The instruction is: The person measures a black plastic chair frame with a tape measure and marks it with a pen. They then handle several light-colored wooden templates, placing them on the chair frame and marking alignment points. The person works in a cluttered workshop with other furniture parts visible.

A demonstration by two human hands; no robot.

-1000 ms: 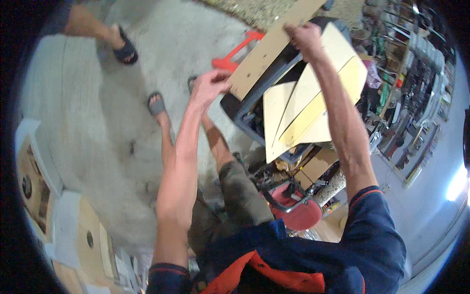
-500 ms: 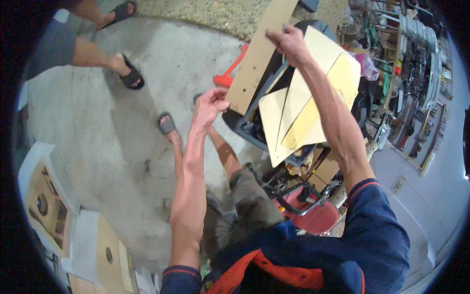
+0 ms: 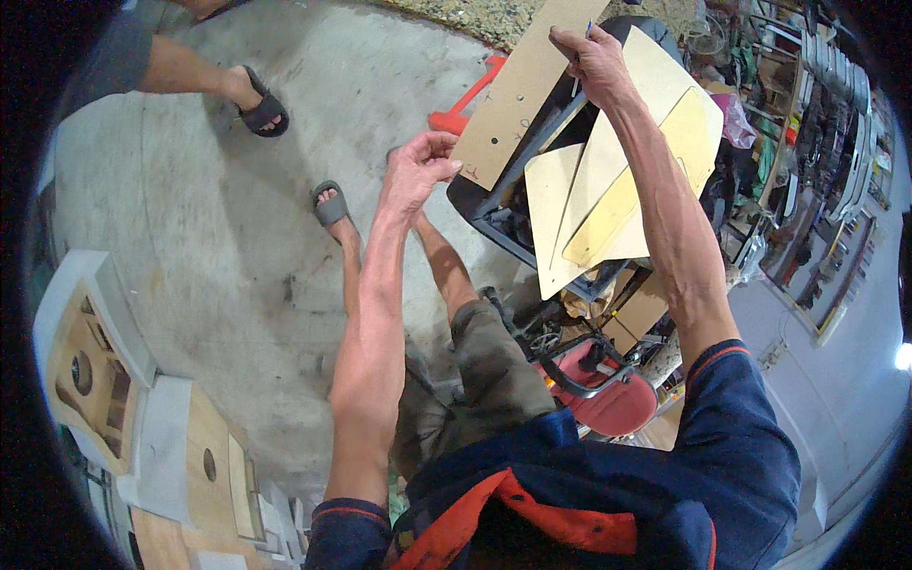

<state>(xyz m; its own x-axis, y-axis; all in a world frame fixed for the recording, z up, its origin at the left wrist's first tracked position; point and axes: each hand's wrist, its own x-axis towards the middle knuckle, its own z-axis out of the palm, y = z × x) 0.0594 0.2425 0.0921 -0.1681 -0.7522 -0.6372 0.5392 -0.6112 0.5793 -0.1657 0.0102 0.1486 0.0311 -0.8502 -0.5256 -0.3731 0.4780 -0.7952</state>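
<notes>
A long tan board [image 3: 518, 104] with small holes and pen marks slants up and away in front of me. My left hand [image 3: 418, 173] is closed at its near left corner, thumb and fingertips pinching the edge. My right hand [image 3: 600, 65] is closed by the board's right edge, with a thin blue-tipped pen [image 3: 590, 28] sticking up from the fingers. Below my right forearm lie several cream flat panels [image 3: 608, 161], fanned over one another. Under board and panels is a dark-framed bin or cart [image 3: 503, 228], its inside mostly hidden.
A red tool-like piece [image 3: 454, 121] shows left of the board. Another person's sandalled foot [image 3: 261, 106] stands at the upper left. A red stool seat [image 3: 608, 404] is near my right side. Crowded racks [image 3: 760, 114] line the right, wooden cabinets [image 3: 180, 456] the lower left.
In the picture, both hands and the board have shifted slightly up and to the right, along with the surroundings. My grips look much the same.
</notes>
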